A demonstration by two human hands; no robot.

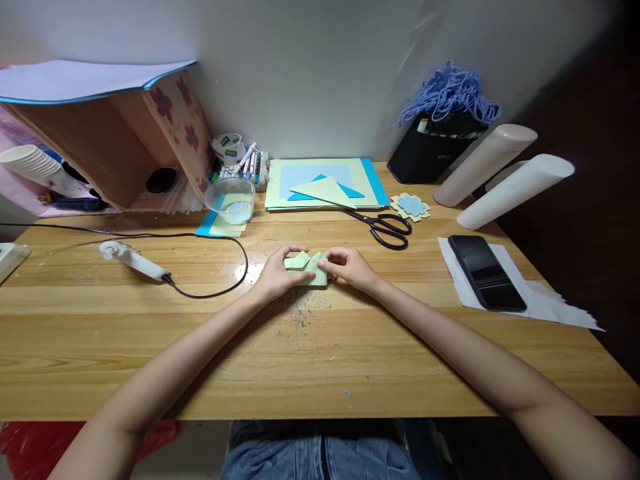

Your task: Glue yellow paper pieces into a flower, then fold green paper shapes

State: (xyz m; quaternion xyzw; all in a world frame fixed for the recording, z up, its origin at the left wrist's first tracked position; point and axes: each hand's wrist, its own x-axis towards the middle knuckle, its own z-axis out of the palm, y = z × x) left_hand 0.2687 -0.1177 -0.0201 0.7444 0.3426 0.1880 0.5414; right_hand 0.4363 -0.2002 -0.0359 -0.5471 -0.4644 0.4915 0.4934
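A small piece of pale green folded paper (316,275) is held between both hands, just above the middle of the wooden table. Its upper edge shows two pointed flaps with a notch between them. My left hand (280,272) pinches the left side, thumb lying across the front. On the right side, my right hand (347,268) grips the upper corner between thumb and bent fingers. Some fingertips of both hands are hidden behind the paper. Black-handled scissors (385,228) lie beyond my right hand, with their blades toward the paper stack.
A glue gun (133,260) with a looping black cord lies left. Behind are a clear plastic bowl (230,200), markers (253,167), a stack of coloured paper (274,193) and a layered paper flower (411,206). A phone (485,272) and two white rolls (515,192) stand right.
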